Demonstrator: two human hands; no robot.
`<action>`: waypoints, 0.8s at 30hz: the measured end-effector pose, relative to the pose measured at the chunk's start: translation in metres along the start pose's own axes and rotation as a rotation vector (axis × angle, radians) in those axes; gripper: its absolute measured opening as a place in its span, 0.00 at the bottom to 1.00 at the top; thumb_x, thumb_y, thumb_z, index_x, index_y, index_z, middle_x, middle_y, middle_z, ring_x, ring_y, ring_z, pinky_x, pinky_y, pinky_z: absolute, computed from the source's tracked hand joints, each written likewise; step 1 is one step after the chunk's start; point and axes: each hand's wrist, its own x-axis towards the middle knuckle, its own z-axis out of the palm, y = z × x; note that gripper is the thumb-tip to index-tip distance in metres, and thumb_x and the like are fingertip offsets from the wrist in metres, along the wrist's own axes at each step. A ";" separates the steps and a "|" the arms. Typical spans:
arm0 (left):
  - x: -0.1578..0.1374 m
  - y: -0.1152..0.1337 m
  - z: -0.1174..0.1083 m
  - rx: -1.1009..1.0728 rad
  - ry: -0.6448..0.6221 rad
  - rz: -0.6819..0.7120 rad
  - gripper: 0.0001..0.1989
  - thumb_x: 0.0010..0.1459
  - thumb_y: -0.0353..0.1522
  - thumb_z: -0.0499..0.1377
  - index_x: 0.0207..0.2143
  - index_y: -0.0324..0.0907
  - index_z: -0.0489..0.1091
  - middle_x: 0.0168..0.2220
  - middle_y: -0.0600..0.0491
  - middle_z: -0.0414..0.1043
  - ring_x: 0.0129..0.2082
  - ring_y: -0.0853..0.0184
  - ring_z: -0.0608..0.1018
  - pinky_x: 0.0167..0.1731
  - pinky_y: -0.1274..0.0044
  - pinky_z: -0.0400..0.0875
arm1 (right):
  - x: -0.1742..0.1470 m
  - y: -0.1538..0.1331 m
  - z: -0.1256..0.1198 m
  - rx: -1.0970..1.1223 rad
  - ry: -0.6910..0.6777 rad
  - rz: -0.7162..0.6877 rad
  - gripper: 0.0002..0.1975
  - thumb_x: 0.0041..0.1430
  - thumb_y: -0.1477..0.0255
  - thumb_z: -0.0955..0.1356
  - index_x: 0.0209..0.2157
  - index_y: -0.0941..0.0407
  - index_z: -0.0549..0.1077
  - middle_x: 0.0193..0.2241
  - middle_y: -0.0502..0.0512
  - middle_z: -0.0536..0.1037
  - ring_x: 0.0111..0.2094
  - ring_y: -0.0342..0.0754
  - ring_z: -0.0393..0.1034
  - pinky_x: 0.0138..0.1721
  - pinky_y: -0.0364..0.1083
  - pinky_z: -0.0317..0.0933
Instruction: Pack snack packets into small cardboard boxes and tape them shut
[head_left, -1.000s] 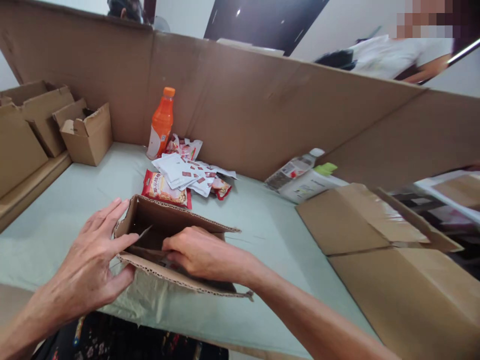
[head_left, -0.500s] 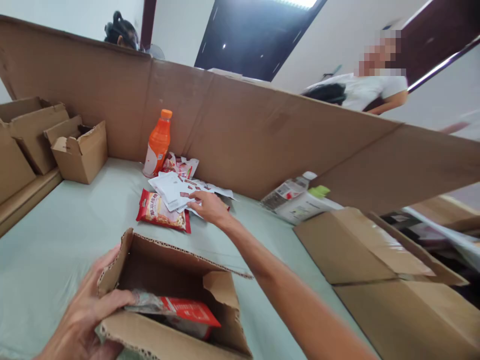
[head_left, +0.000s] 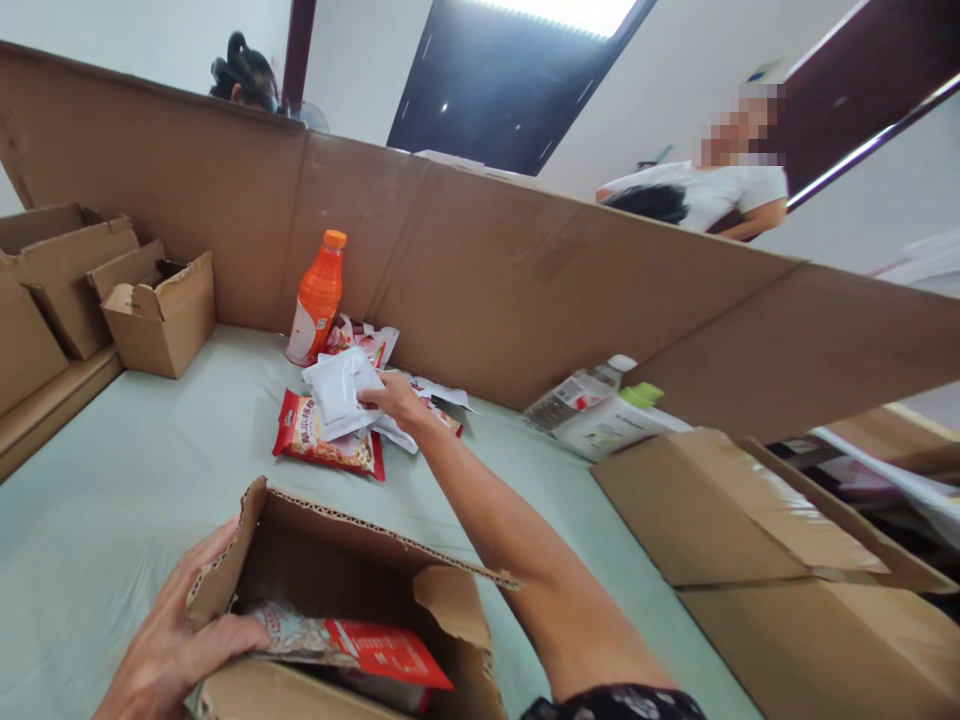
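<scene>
Right hand [head_left: 396,400] pinches white packet [head_left: 339,392], lifted off the pile just right of orange bottle [head_left: 317,298]. Left hand [head_left: 174,650] grips open box [head_left: 330,560] wall; wrist cut off, box contents partly hidden.

Bare cloth [head_left: 135,480] left of packets [head_left: 330,445]

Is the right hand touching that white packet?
Touching. The head view shows the right hand with its fingers pinching the edge of the white packet, lifted above the red snack bag.
</scene>
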 end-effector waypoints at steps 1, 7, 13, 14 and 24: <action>0.001 0.001 -0.002 0.004 -0.005 0.014 0.12 0.61 0.31 0.64 0.47 0.52 0.79 0.72 0.48 0.59 0.67 0.49 0.71 0.58 0.60 0.78 | -0.011 -0.002 -0.008 0.084 0.005 -0.025 0.15 0.68 0.63 0.71 0.48 0.60 0.77 0.42 0.57 0.82 0.40 0.50 0.79 0.42 0.51 0.76; 0.007 0.011 -0.009 0.083 -0.078 0.001 0.15 0.61 0.27 0.58 0.47 0.50 0.78 0.59 0.45 0.75 0.67 0.49 0.70 0.57 0.58 0.78 | -0.128 -0.001 -0.093 0.517 0.204 -0.257 0.15 0.57 0.59 0.76 0.44 0.48 0.78 0.38 0.50 0.85 0.35 0.50 0.80 0.40 0.51 0.78; 0.009 0.013 -0.010 0.111 -0.085 -0.001 0.18 0.57 0.25 0.56 0.46 0.50 0.78 0.70 0.49 0.61 0.68 0.47 0.69 0.59 0.57 0.77 | -0.239 -0.009 -0.126 0.293 0.244 -0.607 0.05 0.61 0.70 0.76 0.39 0.44 0.81 0.28 0.45 0.84 0.23 0.46 0.76 0.24 0.44 0.71; 0.009 0.013 -0.010 0.108 -0.088 0.014 0.18 0.58 0.25 0.56 0.46 0.50 0.77 0.72 0.50 0.59 0.68 0.48 0.69 0.59 0.57 0.77 | -0.248 -0.011 -0.122 0.194 0.148 -0.666 0.06 0.64 0.72 0.74 0.40 0.44 0.81 0.29 0.45 0.84 0.23 0.45 0.76 0.24 0.43 0.70; 0.002 0.016 -0.009 0.149 -0.029 -0.038 0.23 0.60 0.23 0.56 0.55 0.49 0.72 0.76 0.48 0.48 0.72 0.50 0.65 0.64 0.58 0.72 | -0.235 -0.022 -0.051 -0.317 -0.468 -0.528 0.13 0.64 0.83 0.62 0.37 0.55 0.76 0.29 0.52 0.82 0.27 0.44 0.72 0.29 0.42 0.58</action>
